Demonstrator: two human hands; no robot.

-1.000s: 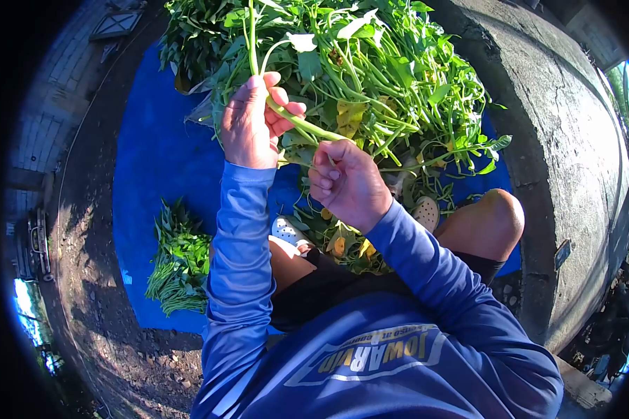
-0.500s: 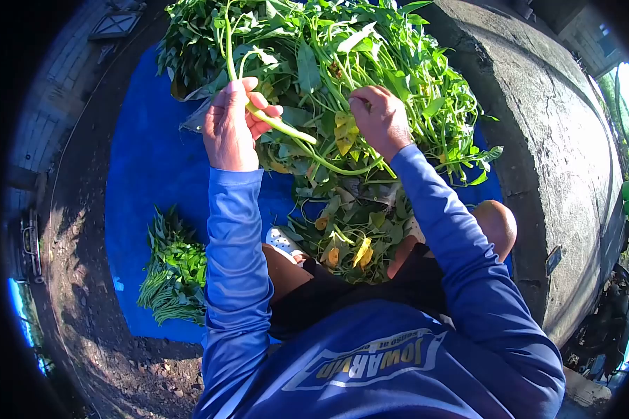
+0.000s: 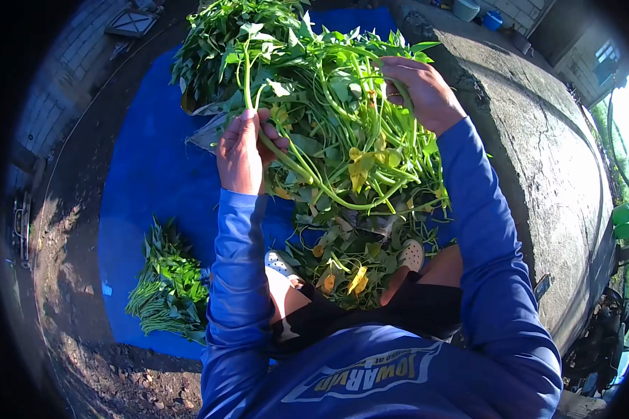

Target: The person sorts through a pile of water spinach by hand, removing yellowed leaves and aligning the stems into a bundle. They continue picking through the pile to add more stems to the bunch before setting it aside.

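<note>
A blue tarp (image 3: 143, 167) covers the dirt ground (image 3: 143, 373). Toward its far side lies a large heap of leafy green stems (image 3: 349, 133), with darker leafy bunches (image 3: 217, 52) alongside. Nearer, loose leaves (image 3: 374, 255), some yellow, lie right of a smaller green bundle (image 3: 168, 286).

free: blue tarp (image 3: 154, 153), left side | blocked: leafy pile (image 3: 328, 143) ahead; concrete ledge (image 3: 538, 146) right
</note>
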